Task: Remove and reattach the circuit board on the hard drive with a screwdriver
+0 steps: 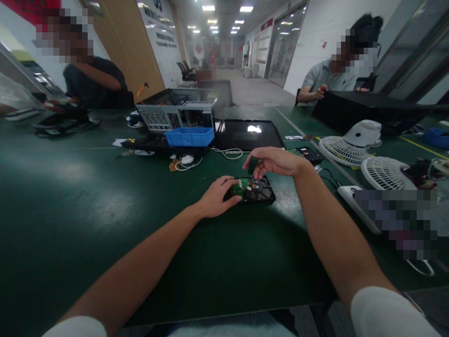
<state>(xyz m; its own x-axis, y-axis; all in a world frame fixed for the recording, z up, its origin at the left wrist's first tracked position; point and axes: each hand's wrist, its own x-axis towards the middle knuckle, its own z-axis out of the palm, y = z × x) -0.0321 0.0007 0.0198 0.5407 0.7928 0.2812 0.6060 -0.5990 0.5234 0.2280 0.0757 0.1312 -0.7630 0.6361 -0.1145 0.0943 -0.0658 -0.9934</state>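
Observation:
A hard drive (264, 189) lies on the green table, its green circuit board and dark metal underside facing up. My left hand (219, 196) grips its left end, thumb along the near edge and fingers over the far side. Just above the drive's far edge hovers my right hand (275, 161), its fingers bent and pointing down to the left. A small dark piece (253, 164) seems to sit between those fingers, too unclear to name. Behind my right hand lies another dark drive-like part (308, 154) with a green board.
Ahead stand an open computer case (157, 119), a blue plastic tray (190, 137) and a black panel (249, 133). White cable (229, 153) lies before them. White fans (351, 142) and a power strip (358, 206) are on the right. Two people sit across the table.

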